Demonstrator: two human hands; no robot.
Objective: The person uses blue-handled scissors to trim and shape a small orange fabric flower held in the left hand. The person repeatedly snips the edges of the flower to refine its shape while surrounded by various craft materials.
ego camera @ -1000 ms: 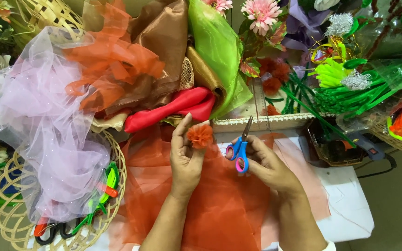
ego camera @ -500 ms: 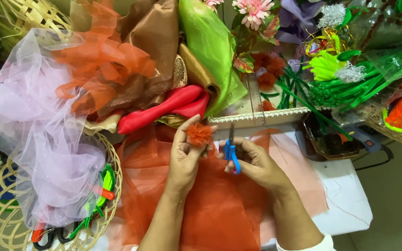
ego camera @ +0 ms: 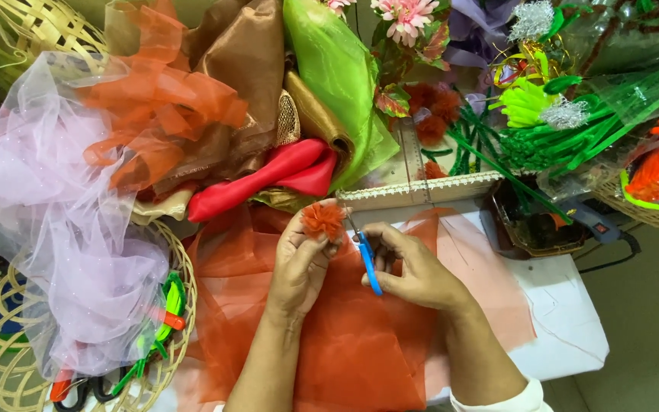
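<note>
Craft workshop: heaped tulle fabrics (ego camera: 62, 221), artificial flowers (ego camera: 406, 15).

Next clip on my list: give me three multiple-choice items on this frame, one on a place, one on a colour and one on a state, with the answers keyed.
1. Where is the small orange pom-pom flower?
A. At the left hand's fingertips
B. In the wicker basket
C. Under the green stems

2. What colour are the handles of the scissors?
A. Red
B. Blue
C. Yellow

3. What is the right hand doing?
A. Resting open on the table
B. Lifting the lilac tulle
C. Gripping the scissors, tips toward the flower

Answers: 1 A, the fingertips pinch the flower above the orange mesh sheet. 2 B, a blue handle shows between the fingers. 3 C, the fingers wrap the handles and the blades reach the flower's edge.
</note>
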